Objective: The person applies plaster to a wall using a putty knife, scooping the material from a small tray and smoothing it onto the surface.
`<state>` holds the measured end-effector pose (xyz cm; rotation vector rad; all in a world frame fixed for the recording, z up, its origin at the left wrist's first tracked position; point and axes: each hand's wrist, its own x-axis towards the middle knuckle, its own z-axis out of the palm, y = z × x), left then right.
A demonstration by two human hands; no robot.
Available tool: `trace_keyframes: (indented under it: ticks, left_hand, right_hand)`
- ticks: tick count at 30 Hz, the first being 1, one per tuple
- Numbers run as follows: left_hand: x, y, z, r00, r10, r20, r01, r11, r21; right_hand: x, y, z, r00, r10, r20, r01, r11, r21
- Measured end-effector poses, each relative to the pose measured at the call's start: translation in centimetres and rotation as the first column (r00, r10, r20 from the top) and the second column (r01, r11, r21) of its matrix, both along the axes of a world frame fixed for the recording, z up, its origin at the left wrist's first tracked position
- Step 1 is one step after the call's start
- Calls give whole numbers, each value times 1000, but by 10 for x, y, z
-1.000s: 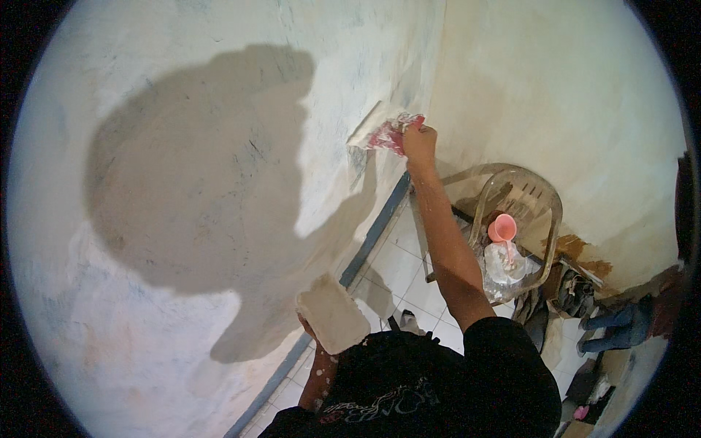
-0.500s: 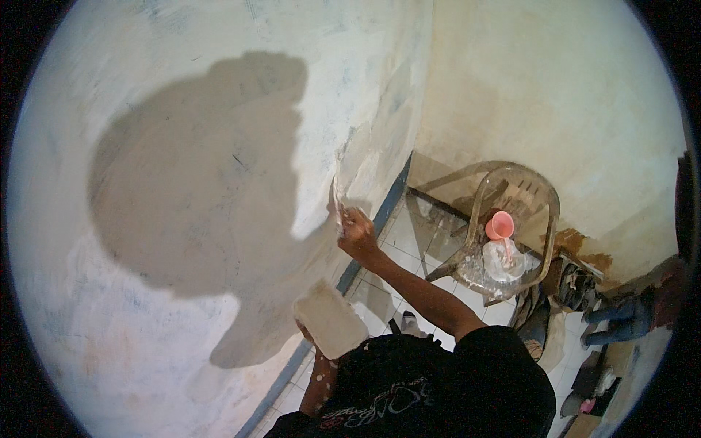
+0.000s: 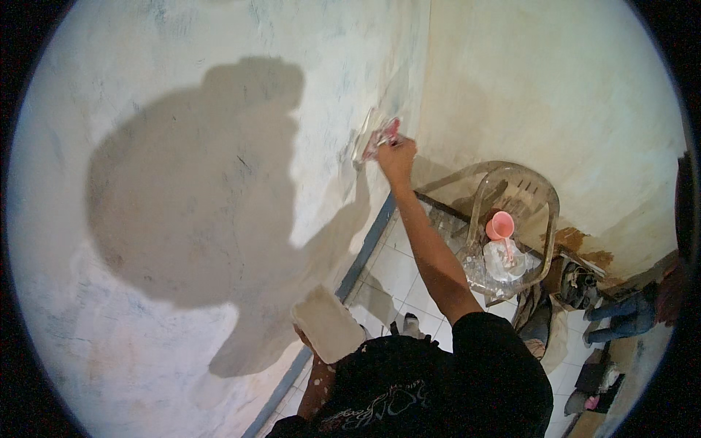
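Note:
My right hand [image 3: 398, 157] grips a putty knife [image 3: 376, 142] with a reddish handle, its pale, smeared blade against the whitish wall [image 3: 328, 73] near the corner. Motion blurs the blade somewhat. Damp-looking grey patches lie around it. Low in front of my body, my left hand [image 3: 301, 336] holds a rectangular, off-white board [image 3: 327, 325] from its left side; most of that hand's fingers are hidden beneath it. Whitish spots speckle my left forearm. A large shadow of my head and arm falls across the wall.
In the corner stands a dirty plastic chair [image 3: 551, 219], carrying a pink dipper [image 3: 500, 226] and a whitish plastic bag [image 3: 504, 263]. A blue-grey strip [image 3: 365, 252] edges the wall above the white floor tiles [image 3: 394, 270]. A person in jeans [image 3: 621, 321] is at the far right.
My right hand has swept the putty knife up and to the right along the wall, toward the corner. The board in my left hand has hardly moved.

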<state>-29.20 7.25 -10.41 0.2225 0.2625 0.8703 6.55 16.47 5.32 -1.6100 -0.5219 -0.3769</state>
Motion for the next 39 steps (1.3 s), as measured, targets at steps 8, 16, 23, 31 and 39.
trace_keyframes:
  ticks: [8, 16, 23, 31, 39]
  left_hand:
    - [6, 3, 0, 1000, 11, -14, -11, 1000, 3]
    - [8, 4, -3, 992, -121, 29, 119, 991, 55]
    - [3, 5, 4, 979, -200, 38, 192, 970, 152]
    - [5, -20, 2, 771, 210, -601, 143, 863, 485]
    - [25, -62, 41, 966, 82, 244, -90, 996, 19]
  right_hand:
    - [-85, 0, -60, 873, 88, 481, 33, 971, -238]
    - [-102, -51, -44, 885, 216, 413, -188, 976, -107]
    - [10, -42, -68, 985, 145, 90, -137, 987, -85]
    - [-26, 2, -139, 958, 72, 277, 41, 923, -383]
    - [-36, -35, -142, 958, 167, 235, -173, 985, 4]
